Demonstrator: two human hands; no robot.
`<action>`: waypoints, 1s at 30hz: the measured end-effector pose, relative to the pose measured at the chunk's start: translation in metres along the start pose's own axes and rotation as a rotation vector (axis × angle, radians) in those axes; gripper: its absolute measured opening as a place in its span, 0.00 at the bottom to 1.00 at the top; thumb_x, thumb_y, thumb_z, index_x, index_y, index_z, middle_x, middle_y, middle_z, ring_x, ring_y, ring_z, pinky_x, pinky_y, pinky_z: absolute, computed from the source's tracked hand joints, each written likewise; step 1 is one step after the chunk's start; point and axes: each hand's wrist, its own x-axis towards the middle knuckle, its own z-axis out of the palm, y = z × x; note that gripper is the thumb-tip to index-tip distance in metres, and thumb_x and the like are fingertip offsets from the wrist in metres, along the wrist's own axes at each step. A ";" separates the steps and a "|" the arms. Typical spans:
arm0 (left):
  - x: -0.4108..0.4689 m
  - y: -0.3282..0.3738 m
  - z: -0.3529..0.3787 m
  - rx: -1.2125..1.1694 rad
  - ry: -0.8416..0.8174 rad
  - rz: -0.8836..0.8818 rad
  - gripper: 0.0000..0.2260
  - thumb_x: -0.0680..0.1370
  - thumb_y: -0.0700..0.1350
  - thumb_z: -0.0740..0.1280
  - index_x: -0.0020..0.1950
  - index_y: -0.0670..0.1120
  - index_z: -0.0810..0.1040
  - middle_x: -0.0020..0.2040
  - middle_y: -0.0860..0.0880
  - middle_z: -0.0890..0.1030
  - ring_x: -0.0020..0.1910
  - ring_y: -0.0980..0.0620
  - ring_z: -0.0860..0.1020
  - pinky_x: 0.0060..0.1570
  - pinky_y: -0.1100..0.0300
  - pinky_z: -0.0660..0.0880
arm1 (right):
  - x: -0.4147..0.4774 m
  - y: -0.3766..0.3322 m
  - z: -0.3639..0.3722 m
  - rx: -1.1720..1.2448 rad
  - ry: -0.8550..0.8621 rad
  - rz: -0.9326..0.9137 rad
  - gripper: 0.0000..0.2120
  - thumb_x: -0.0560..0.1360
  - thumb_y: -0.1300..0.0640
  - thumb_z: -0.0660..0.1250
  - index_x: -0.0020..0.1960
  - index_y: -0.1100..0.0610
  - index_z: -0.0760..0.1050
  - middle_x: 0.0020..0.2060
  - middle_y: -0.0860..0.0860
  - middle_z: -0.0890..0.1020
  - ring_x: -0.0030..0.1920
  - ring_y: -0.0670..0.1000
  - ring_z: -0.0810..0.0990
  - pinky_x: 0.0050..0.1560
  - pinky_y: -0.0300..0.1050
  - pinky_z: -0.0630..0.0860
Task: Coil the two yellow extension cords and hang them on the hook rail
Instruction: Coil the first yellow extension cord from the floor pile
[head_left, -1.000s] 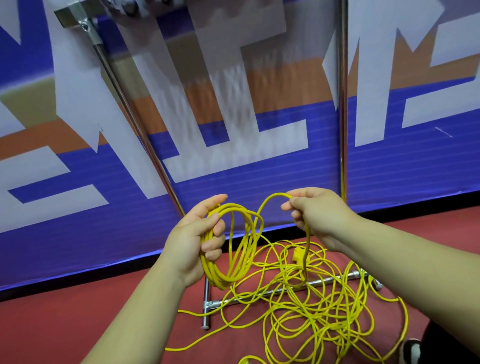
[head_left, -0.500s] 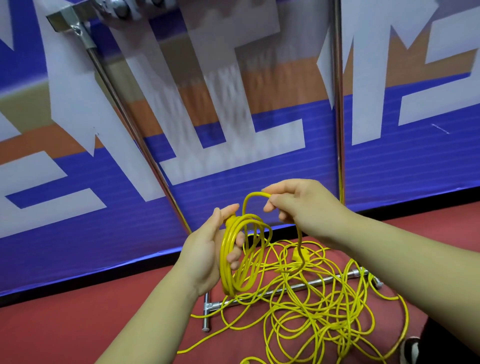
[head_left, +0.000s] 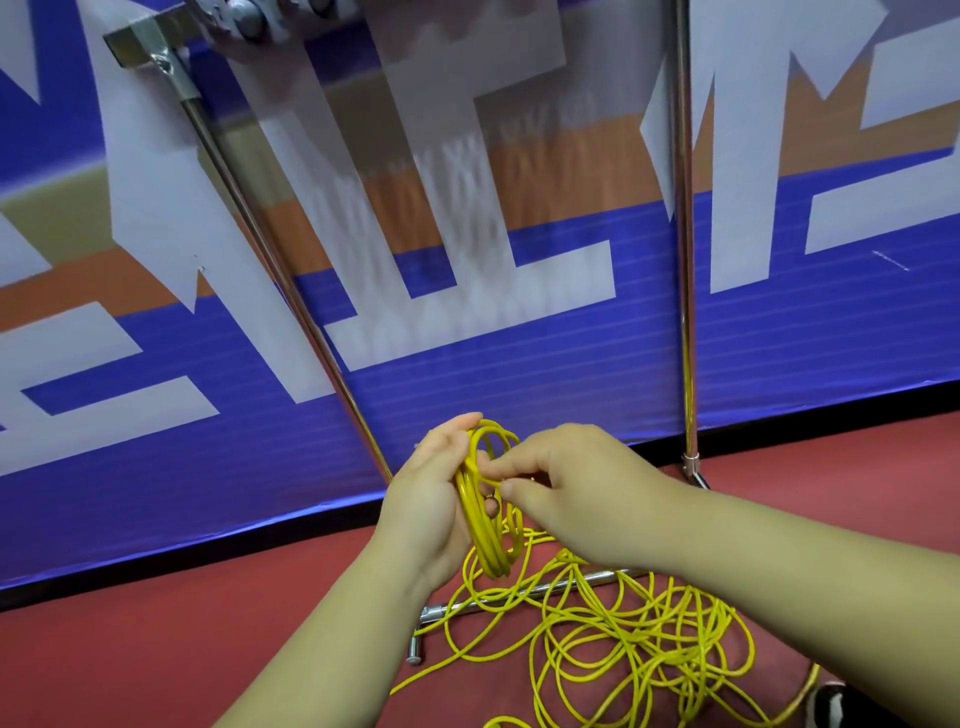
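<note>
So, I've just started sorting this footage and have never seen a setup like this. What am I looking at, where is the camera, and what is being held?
There is no machine here. These are a person's two bare hands, filmed by one wide-angle camera worn on the head, which looks forward and down. The left hand grips a coil of yellow cord, and the right hand pinches that coil near its top. The loose cord lies in a tangle on the red floor, partly across the base bar of a metal stand. An upright pole of the stand rises in front of a blue banner. The top of the stand is blurred.
</note>
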 end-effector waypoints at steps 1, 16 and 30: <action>0.000 0.002 0.001 -0.017 0.015 0.011 0.12 0.84 0.41 0.58 0.64 0.43 0.77 0.39 0.42 0.75 0.32 0.48 0.73 0.34 0.56 0.70 | 0.000 0.001 0.005 -0.046 0.020 -0.039 0.11 0.79 0.55 0.66 0.57 0.48 0.84 0.42 0.39 0.84 0.43 0.38 0.78 0.45 0.30 0.68; 0.004 0.059 -0.030 -0.390 0.226 0.267 0.13 0.85 0.39 0.54 0.67 0.43 0.72 0.35 0.46 0.74 0.29 0.53 0.79 0.31 0.60 0.79 | -0.005 0.040 0.044 0.379 -0.211 0.136 0.06 0.81 0.58 0.63 0.52 0.57 0.65 0.42 0.51 0.85 0.33 0.53 0.75 0.37 0.44 0.73; -0.009 0.043 -0.054 0.246 -0.060 0.181 0.13 0.85 0.39 0.57 0.59 0.47 0.81 0.35 0.50 0.68 0.25 0.56 0.60 0.23 0.64 0.59 | 0.030 0.052 0.019 0.603 0.144 0.367 0.06 0.77 0.62 0.69 0.48 0.58 0.72 0.29 0.51 0.82 0.29 0.51 0.71 0.33 0.45 0.68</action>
